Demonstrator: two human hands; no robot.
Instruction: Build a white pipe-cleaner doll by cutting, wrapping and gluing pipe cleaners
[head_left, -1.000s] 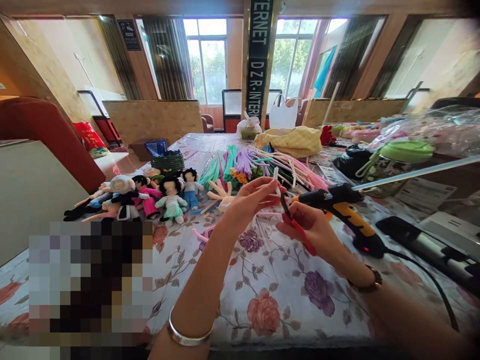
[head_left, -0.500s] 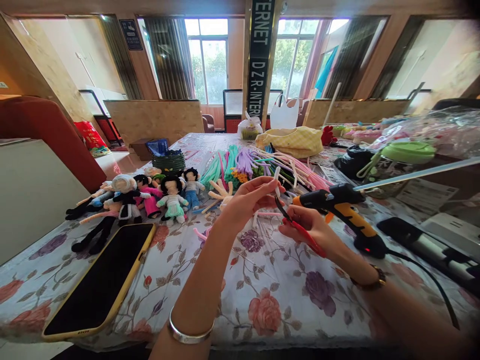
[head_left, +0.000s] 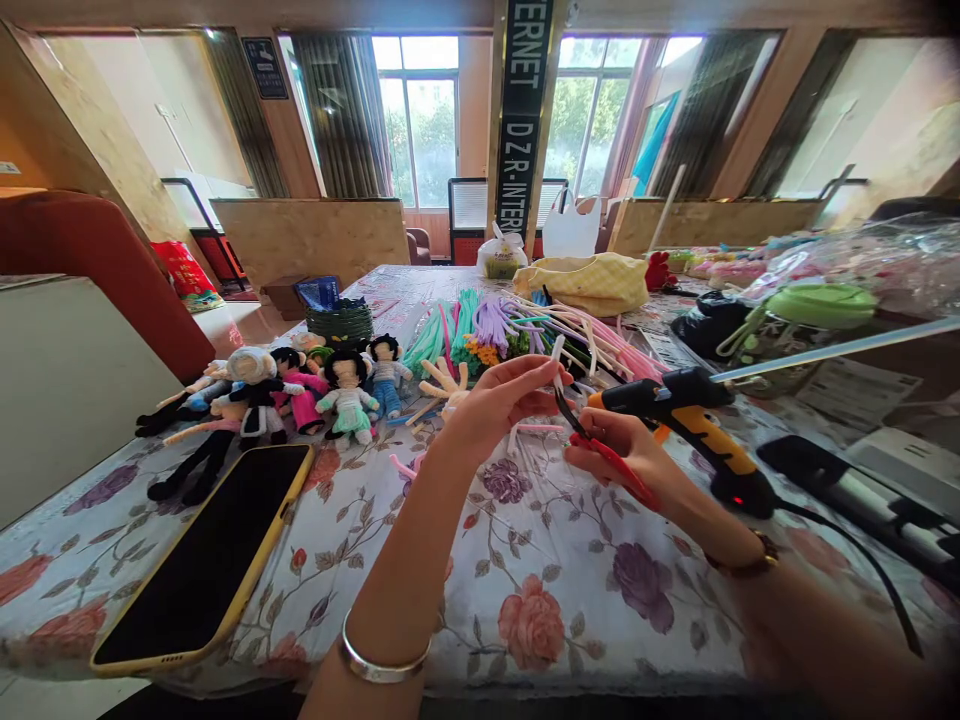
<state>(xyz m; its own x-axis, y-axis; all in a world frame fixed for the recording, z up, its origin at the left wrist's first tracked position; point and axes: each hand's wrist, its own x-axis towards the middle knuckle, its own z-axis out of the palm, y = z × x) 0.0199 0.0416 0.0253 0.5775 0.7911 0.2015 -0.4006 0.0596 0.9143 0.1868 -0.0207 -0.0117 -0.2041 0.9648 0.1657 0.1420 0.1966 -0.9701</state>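
Both hands meet above the table (head_left: 540, 600), near its middle. Left hand (head_left: 499, 395) pinches a short white pipe cleaner (head_left: 556, 362) btwn thumb and fingertips, other fingers loosely curled; prob held up off the cloth so the blades can get at it. Pipe cleaner stands roughly upright, long axis vertical, free end pointing up and slightly away from the person. Right hand (head_left: 634, 455) is closed round the red handles of small scissors (head_left: 592, 440); dark blades angle up-left toward the cleaner's lower end, tips just beside it. Can't tell if the blades are apart.

Just right of the scissors: hot glue gun (head_left: 686, 420), nozzle pointing left. Behind: pile of coloured pipe cleaners (head_left: 517, 330). Left: row of small dolls (head_left: 300, 395) and a phone (head_left: 202, 560).
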